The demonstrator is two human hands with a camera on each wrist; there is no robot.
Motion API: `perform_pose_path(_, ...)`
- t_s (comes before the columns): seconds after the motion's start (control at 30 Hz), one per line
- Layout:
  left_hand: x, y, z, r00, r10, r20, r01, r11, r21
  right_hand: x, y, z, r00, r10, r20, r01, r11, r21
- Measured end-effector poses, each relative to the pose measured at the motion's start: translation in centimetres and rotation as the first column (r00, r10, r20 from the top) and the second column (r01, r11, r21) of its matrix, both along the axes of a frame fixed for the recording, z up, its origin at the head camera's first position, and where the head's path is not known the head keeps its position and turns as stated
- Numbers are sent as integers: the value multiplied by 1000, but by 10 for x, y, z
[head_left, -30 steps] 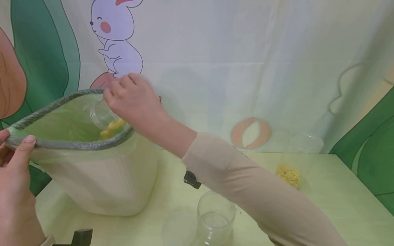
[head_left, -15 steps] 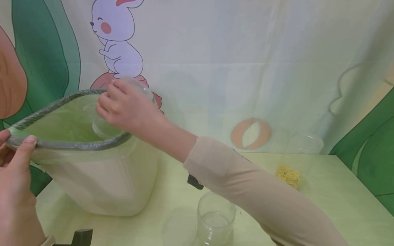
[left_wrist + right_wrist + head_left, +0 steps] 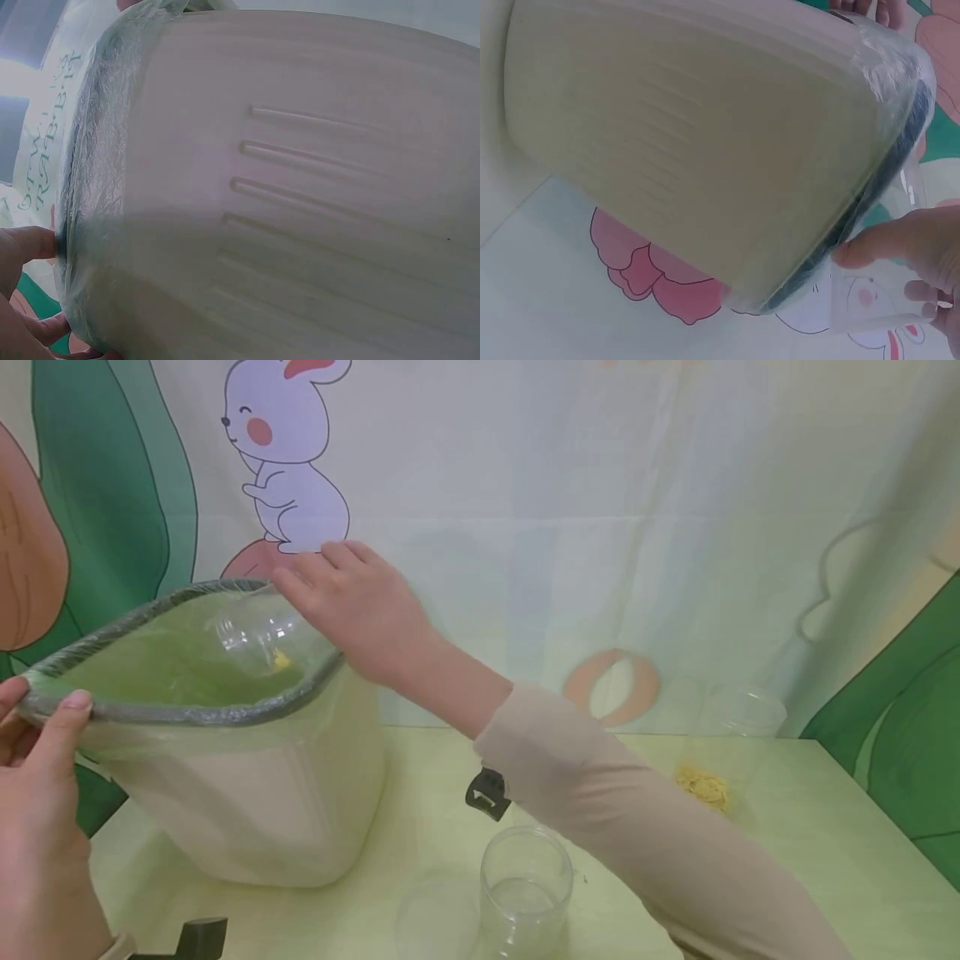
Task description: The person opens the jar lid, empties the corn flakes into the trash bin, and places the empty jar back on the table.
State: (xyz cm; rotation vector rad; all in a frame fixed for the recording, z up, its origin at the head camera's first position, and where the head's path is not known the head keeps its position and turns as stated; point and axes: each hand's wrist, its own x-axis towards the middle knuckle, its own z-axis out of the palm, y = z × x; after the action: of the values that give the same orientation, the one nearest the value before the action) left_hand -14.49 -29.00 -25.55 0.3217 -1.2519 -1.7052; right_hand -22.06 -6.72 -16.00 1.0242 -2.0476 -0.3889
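A pale, boxy trash bin (image 3: 247, 802) stands at the left of the table, lined with a thin clear bag folded over its grey rim (image 3: 217, 714). My left hand (image 3: 45, 785) pinches the rim's near left corner, thumb outside. Over the far right rim, my right hand (image 3: 367, 610) grips a clear plastic jar (image 3: 247, 631) tipped on its side, its mouth inside the bin. One small yellow piece (image 3: 282, 660) shows at the jar's lower side. In the right wrist view, the thumb (image 3: 870, 247) lies right at the rim. The bin's bottom is hidden.
Another clear jar (image 3: 525, 885) stands on the table at the front, beside a clear round lid (image 3: 435, 918). Farther back at the right is a tall clear jar (image 3: 746, 710) with yellow strips (image 3: 701, 787) at its bottom. A printed rabbit curtain (image 3: 487, 527) hangs behind.
Yellow pieces at the jar's mouth have dropped out of sight, except one. My right hand dipped left, then rose back to the right with the jar. The left hand stays on the rim.
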Motion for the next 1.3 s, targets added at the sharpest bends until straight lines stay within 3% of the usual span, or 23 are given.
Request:
perform_pose_path(0.13,-1,-1,-1,1000,10,13,-10,1000,-1,-1,5,4,990,-39,136,44,998,-40)
perform_pose_path(0.23,-1,-2,-1,1000,17,25,-17,1000,-7,-2,6,7,983,-60,176,68,997,-39)
perform_pose_path(0.3,-2,-1,0,999,14,33,-14,1000,0,-2,7,8,989,-57,136,59,998,-14)
perform_pose_path(0.4,-3,-3,0,999,0,38,-1,1000,24,-1,8,13,999,-47,-17,48,998,36)
perform_pose_path(0.5,-5,-5,0,999,-27,40,24,998,64,0,8,18,981,-43,-191,52,998,44)
perform_pose_path(0.63,-6,-6,-1,998,-31,51,27,996,82,-1,9,18,962,-10,-274,38,995,96)
perform_pose_path(0.7,-6,-6,-1,998,-28,56,23,997,78,-1,10,17,957,17,-291,23,991,134)
perform_pose_path(0.8,-5,-5,0,998,-27,54,24,998,63,-2,12,15,946,36,-322,1,993,116)
perform_pose_path(1.3,-2,-3,1,1000,-14,19,13,999,44,0,19,9,974,-21,-227,41,996,81)
